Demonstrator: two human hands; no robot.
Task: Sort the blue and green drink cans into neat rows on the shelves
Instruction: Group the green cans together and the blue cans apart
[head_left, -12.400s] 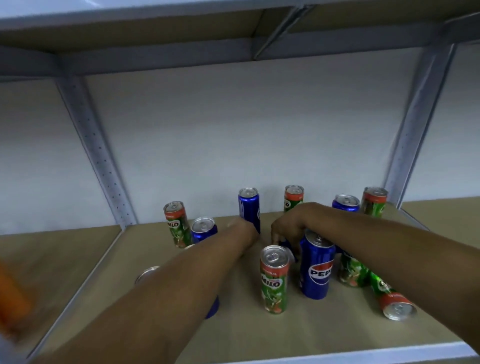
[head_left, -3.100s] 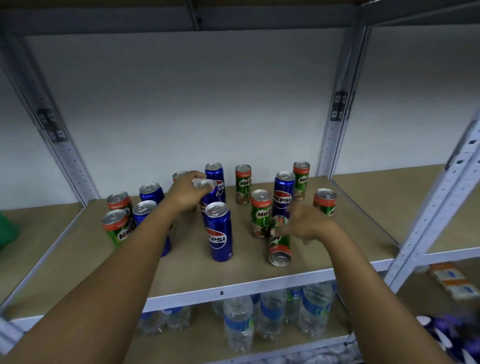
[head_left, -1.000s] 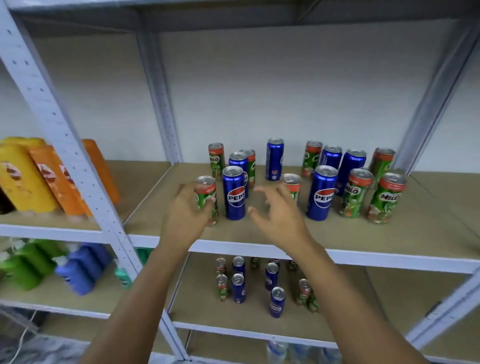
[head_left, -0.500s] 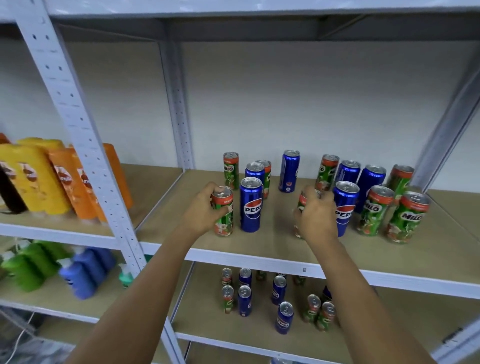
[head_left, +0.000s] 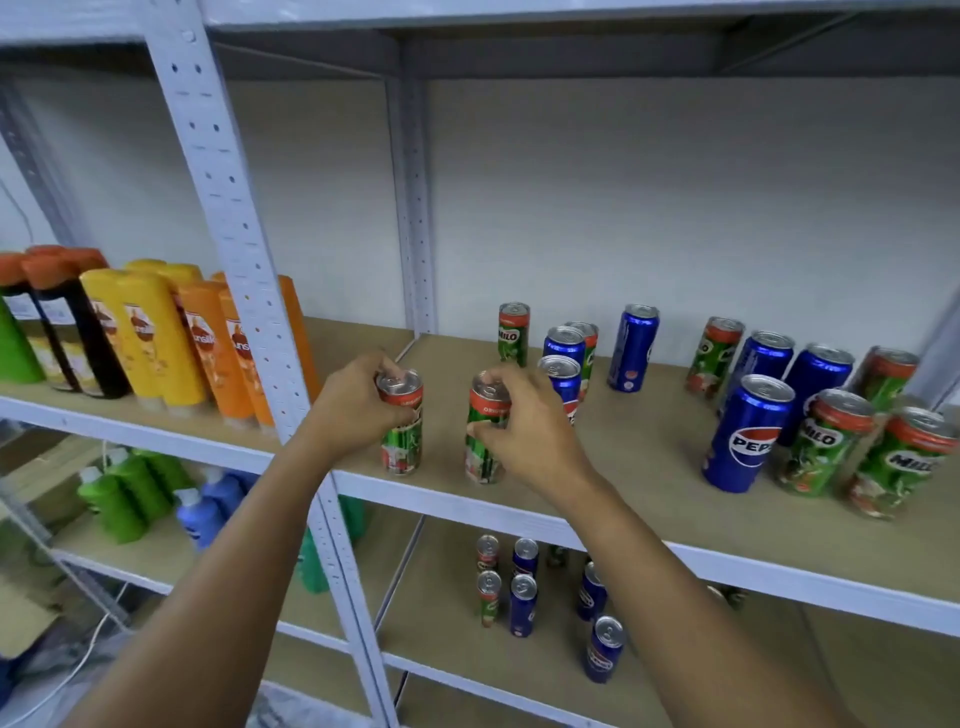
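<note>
Each of the two hands grips one green can upright at the shelf's (head_left: 649, 512) near left: left hand (head_left: 353, 405) on the left green can (head_left: 401, 441), right hand (head_left: 524, 431) on the right green can (head_left: 485, 447). On the same shelf stand six blue cans (head_left: 745, 436) and seven more green cans (head_left: 826, 447).

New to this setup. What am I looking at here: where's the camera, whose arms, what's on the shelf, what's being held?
There is no machine here. A person wears one wide-angle camera on the head, looking forward and down, so the two bare arms reaching in from the bottom are the wearer's own.

The left hand grips a green can, and the right hand grips a second green can. Both cans stand upright near the front edge of the shelf.

More blue and green cans stand unsorted on that shelf, among them a blue can at the front right. The lower shelf holds a few more cans. In the bay to the left stand yellow and orange bottles.
</note>
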